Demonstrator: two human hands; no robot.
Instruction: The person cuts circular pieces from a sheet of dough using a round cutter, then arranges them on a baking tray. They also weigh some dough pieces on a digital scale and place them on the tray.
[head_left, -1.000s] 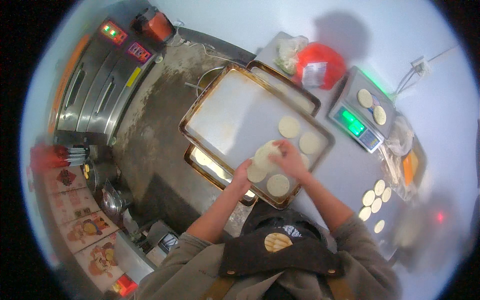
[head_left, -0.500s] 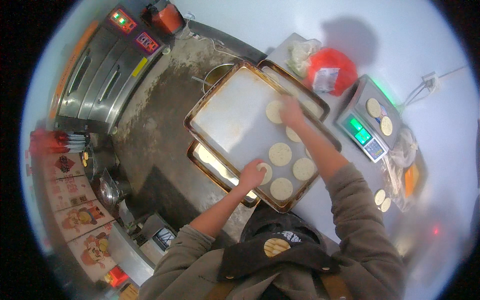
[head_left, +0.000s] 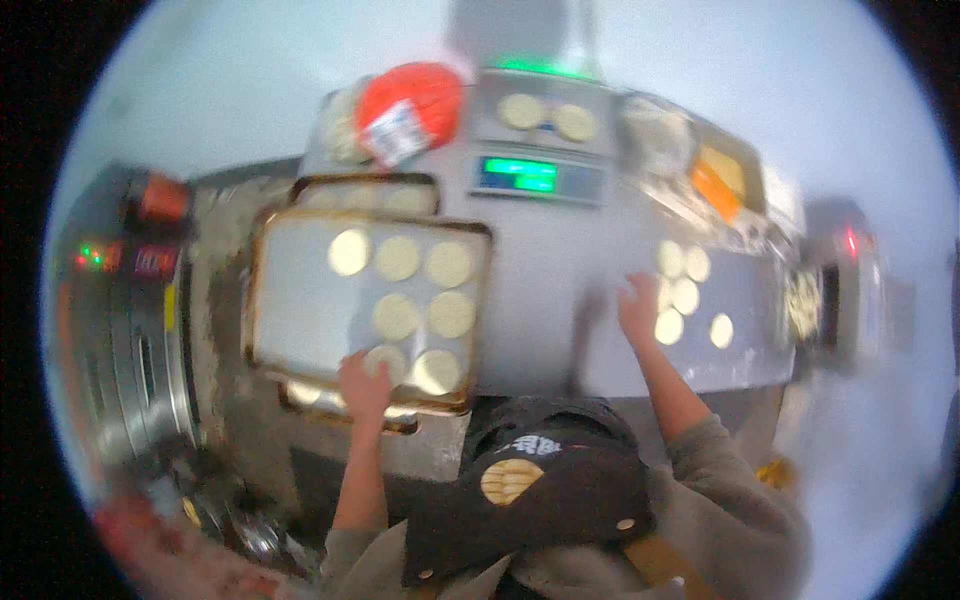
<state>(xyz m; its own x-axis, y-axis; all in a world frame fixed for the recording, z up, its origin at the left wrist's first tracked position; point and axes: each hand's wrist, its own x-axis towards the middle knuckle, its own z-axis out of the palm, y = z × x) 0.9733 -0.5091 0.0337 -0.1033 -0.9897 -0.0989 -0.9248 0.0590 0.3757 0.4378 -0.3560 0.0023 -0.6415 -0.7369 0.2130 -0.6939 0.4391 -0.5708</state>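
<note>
Pale flat dough rounds [head_left: 397, 317] lie in rows on the right part of a metal baking tray [head_left: 300, 300] with a browned rim. At the tray's near side my left hand [head_left: 364, 388] touches the edge of one dough round [head_left: 386, 364], thumb and fingers apart. My right hand [head_left: 639, 312] is over the table to the right, beside a cluster of smaller dough rounds [head_left: 685, 296]. Motion smears its fingers, so whether they hold anything is unclear.
Behind the tray is a second tray [head_left: 365, 180] with rounds. A digital scale [head_left: 540, 178] carries two dough rounds, beside a red bag [head_left: 425, 100]. Back right sits a container with an orange-handled tool [head_left: 722, 185]. A metal oven [head_left: 125, 350] stands at far left.
The view has swung toward the right, showing more of the table. My right hand has left the tray and moved right to the smaller dough rounds. My left hand stays at the tray's near side.
</note>
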